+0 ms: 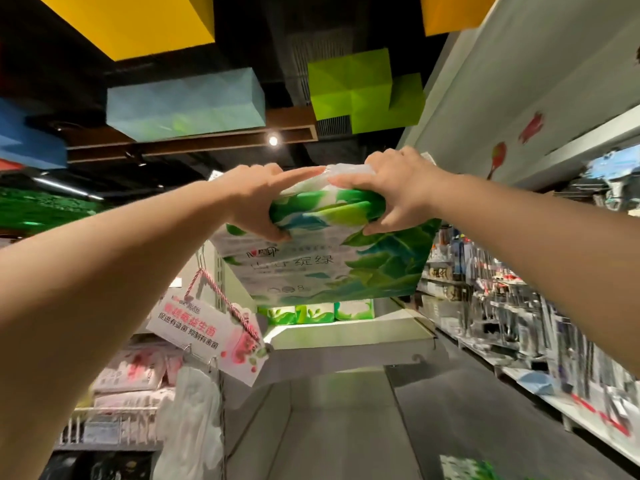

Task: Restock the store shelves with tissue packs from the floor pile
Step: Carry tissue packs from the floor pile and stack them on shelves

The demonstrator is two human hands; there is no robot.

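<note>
I hold a large green-and-white tissue pack [332,258] high overhead, its printed face tilted down toward me. My left hand [263,199] grips its upper left edge, thumb underneath and index finger stretched along the top. My right hand [398,192] grips the upper right edge with curled fingers and the thumb pressed into the wrapper. Below the pack, a row of similar green tissue packs [315,311] stands on the white shelf [346,332]. Another green pack [467,467] lies on the floor at the bottom right.
A pink-and-white promotional sign [214,337] hangs on a striped cord at the left, above pink packs [135,372] in a wire rack. Shelves of small hanging goods [540,327] line the right side. The grey aisle floor [346,427] runs between them.
</note>
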